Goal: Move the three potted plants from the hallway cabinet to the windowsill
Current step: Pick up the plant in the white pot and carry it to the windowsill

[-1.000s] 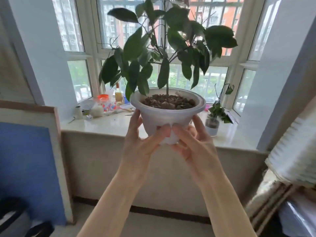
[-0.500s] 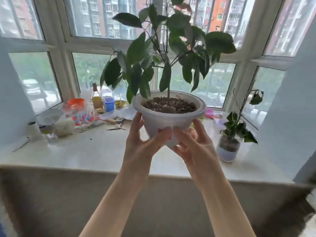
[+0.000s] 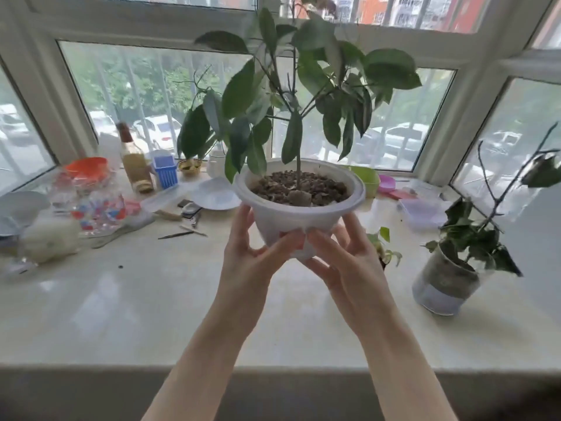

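I hold a white plastic pot (image 3: 299, 215) with dark soil and a tall large-leaved plant in both hands, in the air over the pale stone windowsill (image 3: 151, 305). My left hand (image 3: 253, 262) cups its left side and base, my right hand (image 3: 346, 262) its right side, thumbs meeting at the front. A second plant in a clear pot (image 3: 446, 284) stands on the sill at the right. A small third plant (image 3: 384, 250) peeks out behind my right hand, its pot mostly hidden.
The sill's left and back carry clutter: a clear jar with an orange lid (image 3: 91, 192), a bottle (image 3: 135, 159), a blue basket (image 3: 165, 171), a white plate (image 3: 215, 194), small tools (image 3: 176, 235), a green bowl (image 3: 365, 177) and a clear box (image 3: 420, 211). Window panes rise behind.
I have come closer to the windowsill with the white pot held in both hands; the sill now fills the view and the small third plant has come into sight.
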